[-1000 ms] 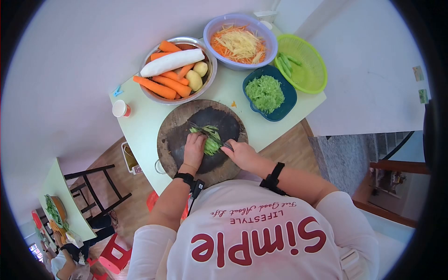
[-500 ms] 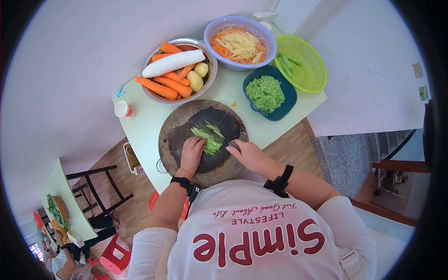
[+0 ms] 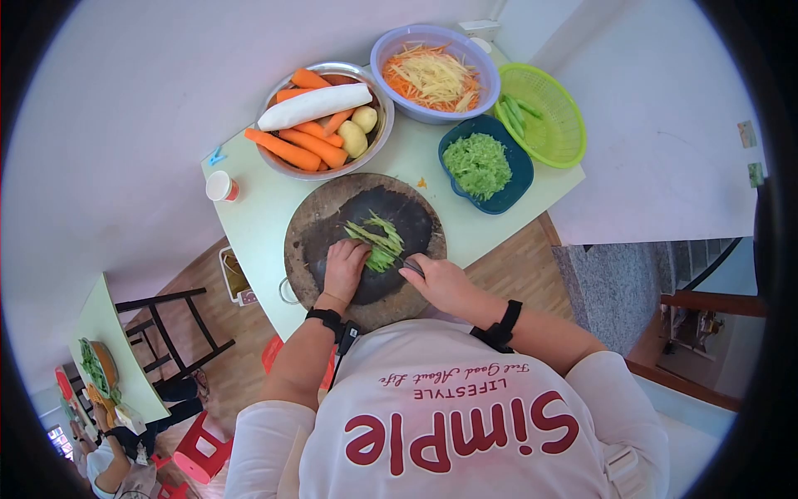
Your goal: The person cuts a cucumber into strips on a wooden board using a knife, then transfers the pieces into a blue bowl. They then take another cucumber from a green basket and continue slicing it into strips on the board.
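Note:
A round wooden chopping board (image 3: 320, 303) with a dark, wet middle lies in front of me. On it is a small pile of pale-green vegetable strips (image 3: 384, 249), some lying loose at the far end. My left hand (image 3: 344, 268) has its fingers curled down on the left side of the pile, holding it against the board. At the pile's right, my right hand (image 3: 436, 281) is closed around the dark handle of a kitchen knife (image 3: 412, 265). The knife's blade is hard to make out against the dark wood.
Behind the board stand a metal bowl (image 3: 384, 137) of carrots, potatoes and a white radish, a lilac basin (image 3: 490, 71) of shreds, a teal bowl (image 3: 519, 187) of green shreds and a green basket (image 3: 569, 125). A paper cup (image 3: 221, 187) is at left. Another person (image 3: 112, 466) sits lower left.
The strips have spread out more loosely at the far end of the pile. My right hand with the knife has shifted slightly down. The view has moved a little.

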### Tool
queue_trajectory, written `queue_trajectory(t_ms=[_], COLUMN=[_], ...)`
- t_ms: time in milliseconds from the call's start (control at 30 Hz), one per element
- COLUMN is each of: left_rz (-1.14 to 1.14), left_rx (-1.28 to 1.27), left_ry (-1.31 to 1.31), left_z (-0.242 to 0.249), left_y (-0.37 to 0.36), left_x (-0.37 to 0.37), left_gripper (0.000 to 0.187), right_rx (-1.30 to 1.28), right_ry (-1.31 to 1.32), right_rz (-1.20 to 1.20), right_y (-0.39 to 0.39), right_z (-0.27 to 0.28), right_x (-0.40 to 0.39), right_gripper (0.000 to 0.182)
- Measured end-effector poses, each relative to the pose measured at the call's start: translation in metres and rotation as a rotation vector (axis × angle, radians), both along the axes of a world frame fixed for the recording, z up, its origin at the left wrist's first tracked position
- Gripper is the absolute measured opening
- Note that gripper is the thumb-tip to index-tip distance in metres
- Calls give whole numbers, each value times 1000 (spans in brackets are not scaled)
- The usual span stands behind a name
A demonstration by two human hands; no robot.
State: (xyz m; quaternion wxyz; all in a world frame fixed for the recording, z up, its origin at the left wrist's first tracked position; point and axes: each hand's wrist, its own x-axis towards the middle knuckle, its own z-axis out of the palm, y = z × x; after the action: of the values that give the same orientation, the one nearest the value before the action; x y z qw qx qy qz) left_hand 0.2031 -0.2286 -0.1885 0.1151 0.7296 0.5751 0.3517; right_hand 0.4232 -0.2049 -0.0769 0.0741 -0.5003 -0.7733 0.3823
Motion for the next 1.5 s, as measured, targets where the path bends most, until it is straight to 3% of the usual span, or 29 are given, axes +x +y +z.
queue_trajectory(t_ms=[1067, 1300, 1367, 1500], left_rz=[62, 57, 51, 61], left_rx=[47, 35, -3, 7], left_ry=[14, 25, 44, 6], left_z=[-1, 0, -2, 1], left_y=[7, 7, 6, 7], left_x=[6, 5, 4, 6], left_gripper=[15, 15, 15, 14], right_rx=[4, 90, -9, -38], right_ry=[-156, -133, -164, -8], right_rz=[34, 21, 2, -70], right_y=[4, -1, 0, 8], right_z=[1, -23, -22, -35], right_x=[-8, -6, -6, 7], right_gripper=[37, 41, 42, 44])
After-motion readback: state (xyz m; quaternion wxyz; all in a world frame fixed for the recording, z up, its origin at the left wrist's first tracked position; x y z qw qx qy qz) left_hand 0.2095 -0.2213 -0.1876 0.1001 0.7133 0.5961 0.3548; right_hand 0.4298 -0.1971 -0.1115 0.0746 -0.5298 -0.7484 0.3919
